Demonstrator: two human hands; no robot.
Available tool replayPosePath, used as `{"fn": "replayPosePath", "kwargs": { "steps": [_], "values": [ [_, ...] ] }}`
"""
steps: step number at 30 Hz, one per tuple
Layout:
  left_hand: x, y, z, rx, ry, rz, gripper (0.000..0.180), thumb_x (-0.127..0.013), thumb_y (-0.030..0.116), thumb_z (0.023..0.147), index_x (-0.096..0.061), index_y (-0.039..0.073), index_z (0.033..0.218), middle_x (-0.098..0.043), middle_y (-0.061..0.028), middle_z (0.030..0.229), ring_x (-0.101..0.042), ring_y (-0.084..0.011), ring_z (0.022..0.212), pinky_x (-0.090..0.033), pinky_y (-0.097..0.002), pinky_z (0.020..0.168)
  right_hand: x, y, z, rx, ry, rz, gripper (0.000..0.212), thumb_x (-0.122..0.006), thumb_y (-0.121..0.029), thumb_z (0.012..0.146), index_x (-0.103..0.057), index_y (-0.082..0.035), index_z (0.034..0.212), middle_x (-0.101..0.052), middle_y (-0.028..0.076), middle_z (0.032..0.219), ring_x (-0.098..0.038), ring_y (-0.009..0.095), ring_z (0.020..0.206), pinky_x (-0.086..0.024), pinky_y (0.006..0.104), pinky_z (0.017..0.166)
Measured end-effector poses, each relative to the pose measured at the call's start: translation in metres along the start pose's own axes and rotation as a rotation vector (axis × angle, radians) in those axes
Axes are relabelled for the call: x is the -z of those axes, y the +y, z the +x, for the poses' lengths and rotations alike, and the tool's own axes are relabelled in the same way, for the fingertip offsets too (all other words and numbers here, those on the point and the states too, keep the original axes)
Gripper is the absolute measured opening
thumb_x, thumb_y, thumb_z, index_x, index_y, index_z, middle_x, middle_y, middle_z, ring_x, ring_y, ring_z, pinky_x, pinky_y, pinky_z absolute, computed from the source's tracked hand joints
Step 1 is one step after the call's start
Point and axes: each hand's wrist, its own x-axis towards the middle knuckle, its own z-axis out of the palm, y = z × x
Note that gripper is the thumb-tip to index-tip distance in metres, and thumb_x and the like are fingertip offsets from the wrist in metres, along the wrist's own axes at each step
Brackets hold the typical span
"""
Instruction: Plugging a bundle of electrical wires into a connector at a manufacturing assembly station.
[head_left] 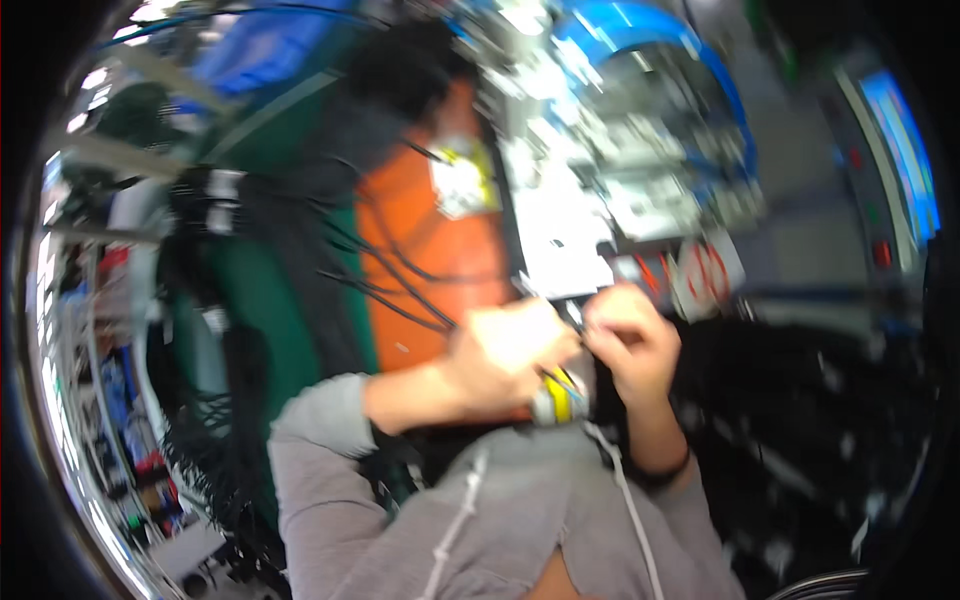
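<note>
The picture is smeared by motion. My left hand [510, 345] is closed, fingers curled, in front of my chest. My right hand [637, 335] is closed in a pinch just to its right. Whatever the fingers grip is too blurred to make out. Thin black cables [400, 290] run from the left toward my left hand over an orange surface [430, 240]. Below the hands sits a yellow and white round thing [560, 400], with thin coloured strands close to it, next to my grey top.
Bundles of black cables [245, 330] hang at the left over a green surface [275, 280]. Ahead lie a white machine part [560, 240] and a blue hose loop [735, 100]. A dark heap [800, 400] fills the right, below a lit screen [900, 150].
</note>
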Motion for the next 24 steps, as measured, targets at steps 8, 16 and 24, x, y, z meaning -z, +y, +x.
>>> {"fn": "replayPosePath", "kwargs": {
  "steps": [8, 16, 24],
  "values": [
    [0.002, -0.002, 0.005, 0.083, -0.037, -0.07, 0.013, -0.071, 0.006, 0.073, -0.06, 0.007, 0.081, -0.052, -0.0059, 0.072, -0.056, -0.0201, 0.056, -0.045, -0.0308, 0.047, -0.002, 0.006, 0.001, -0.041, 0.06, 0.15, 0.017, -0.077, 0.001, 0.07, -0.065, -0.001, 0.081, -0.063, 0.008, 0.083, -0.059, 0.016, 0.079, -0.046, 0.0281, 0.072],
    [0.003, 0.009, -0.003, -0.044, -0.093, 0.317, 0.01, -0.065, 0.008, 0.073, -0.059, 0.008, 0.081, -0.048, -0.0013, 0.076, -0.051, -0.0122, 0.056, -0.04, -0.0257, 0.044, 0.009, -0.027, 0.0, 0.21, -0.151, -0.753, 0.016, -0.076, 0.0, 0.072, -0.062, -0.001, 0.079, -0.06, 0.005, 0.078, -0.055, 0.015, 0.073, -0.043, 0.0269, 0.068],
    [-0.001, 0.005, -0.004, -0.125, -0.05, 0.346, 0.017, -0.065, 0.009, 0.069, -0.065, 0.007, 0.086, -0.043, 0.0016, 0.069, -0.047, -0.0087, 0.056, -0.034, -0.0225, 0.043, 0.034, -0.009, 0.001, -0.527, -0.211, 0.073, 0.01, -0.07, -0.003, 0.08, -0.061, 0.001, 0.081, -0.059, 0.005, 0.082, -0.053, 0.01, 0.076, -0.042, 0.0238, 0.068]
  ]
}}
